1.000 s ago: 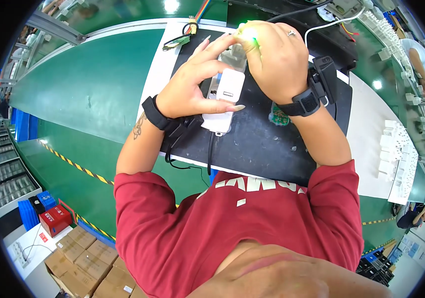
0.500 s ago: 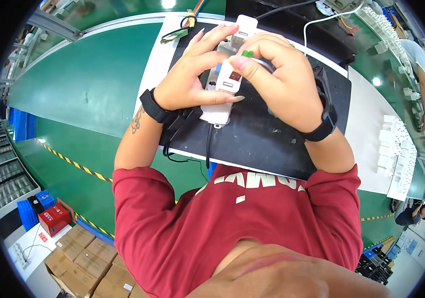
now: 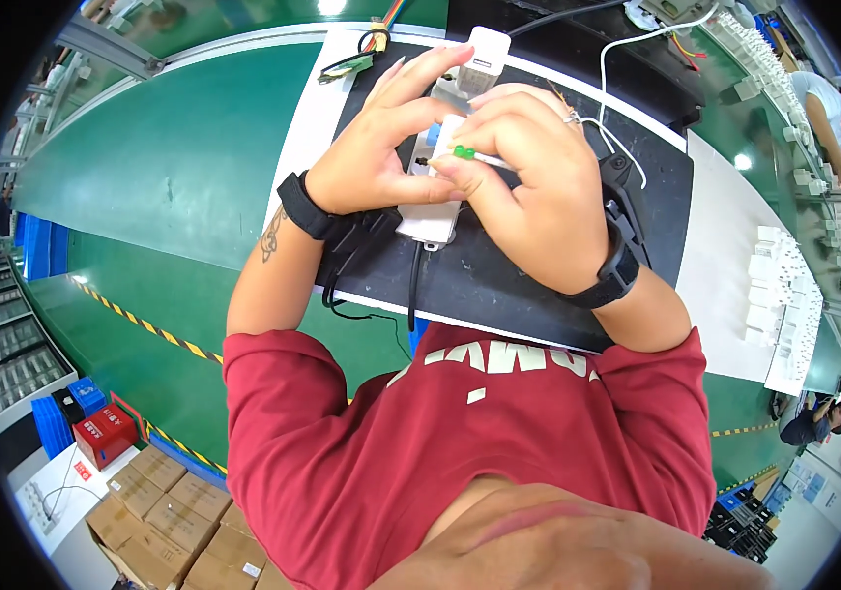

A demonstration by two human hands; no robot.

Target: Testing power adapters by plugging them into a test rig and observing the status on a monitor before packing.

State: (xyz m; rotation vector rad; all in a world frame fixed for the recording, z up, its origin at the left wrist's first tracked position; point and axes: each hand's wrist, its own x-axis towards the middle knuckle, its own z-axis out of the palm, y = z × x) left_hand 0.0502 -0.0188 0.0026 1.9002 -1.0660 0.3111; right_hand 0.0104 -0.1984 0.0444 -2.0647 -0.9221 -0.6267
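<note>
A white power strip [image 3: 428, 226] lies lengthwise on the black mat. Around a small white plug-in charger [image 3: 448, 130] on the strip, my left hand [image 3: 381, 147] has its thumb and index finger curved, gripping its sides. My right hand [image 3: 538, 187] pinches a white cable [image 3: 489, 159] whose green end [image 3: 464, 152] shows between thumb and fingers, just over the charger. The right fingers hide most of the charger, including its front face. A second white charger [image 3: 487, 51] with a slot stands at the strip's far end, beyond the left fingertips.
The black mat [image 3: 528, 275] covers the white table. A loose white cable [image 3: 605, 84] loops at the far right. Coloured wires with a green board [image 3: 347, 69] lie at the far left. Many white adapters [image 3: 779, 295] stand on the right; a person [image 3: 826, 123] is beyond them.
My right hand has moved slightly left and nearer to me, bringing the cable's green end down along the charger. The charger's front, visible before, is now covered. My left hand has barely moved.
</note>
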